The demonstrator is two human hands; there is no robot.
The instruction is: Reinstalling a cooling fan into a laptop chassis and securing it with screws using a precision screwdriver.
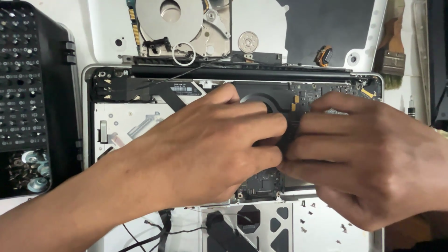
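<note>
Opened laptop chassis [112, 123] at frame centre, left hand [205, 144] and right hand [368, 158] meeting over its black fan [261, 95], fingers curled together, apparently pinching a small black part [288, 133], screwdriver-bit case [28, 93] at far left, brush [389, 56] upper right.

i'd call this an electronics repair bench: an opened white laptop chassis with exposed dark circuit board [326, 91] fills the white tabletop [79, 18], beside a black plastic case of small screwdriver bits [21, 79], a bared silver hard-drive platter [170, 18], a worn wooden-handled brush [391, 58] and loose tiny screws [322, 219].
</note>
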